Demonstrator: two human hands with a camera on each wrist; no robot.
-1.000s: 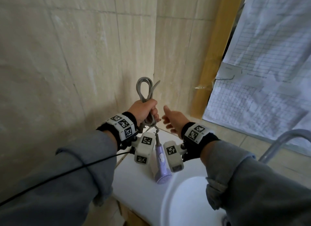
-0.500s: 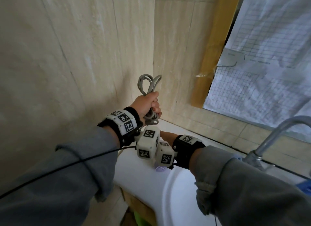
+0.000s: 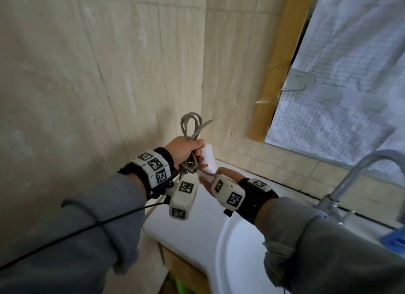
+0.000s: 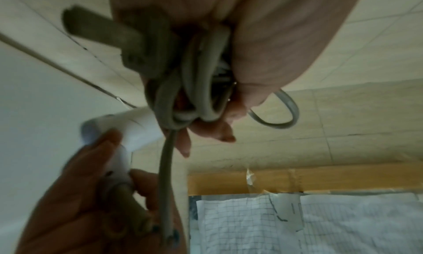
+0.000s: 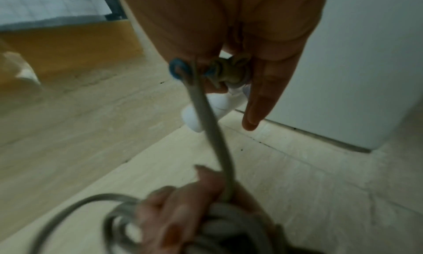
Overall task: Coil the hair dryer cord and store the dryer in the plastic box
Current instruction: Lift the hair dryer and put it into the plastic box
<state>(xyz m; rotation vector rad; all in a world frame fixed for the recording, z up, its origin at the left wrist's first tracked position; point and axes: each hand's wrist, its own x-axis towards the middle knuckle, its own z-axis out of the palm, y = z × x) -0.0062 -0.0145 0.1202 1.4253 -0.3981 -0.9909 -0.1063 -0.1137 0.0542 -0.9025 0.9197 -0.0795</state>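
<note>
From the head camera, the left hand (image 3: 185, 150) grips the bundled cord (image 3: 192, 127), its loops standing up above the fist, and the right hand (image 3: 215, 181), which was spread open beside the bundle a second ago and then dropped out of sight beneath the left wrist, has come back up holding the white hair dryer (image 3: 208, 160) just under the coil, over the counter (image 3: 197, 228) by the sink (image 3: 236, 250). The left wrist camera shows the fingers curled round several turns of cord (image 4: 194, 95) with the plug (image 4: 137, 46) sticking out, one short length running down to the dryer (image 4: 128, 129). In the right wrist view the fingers (image 5: 260, 95) close round the dryer's cord end. Coiling looks nearly finished; the plastic box is not in view.
</note>
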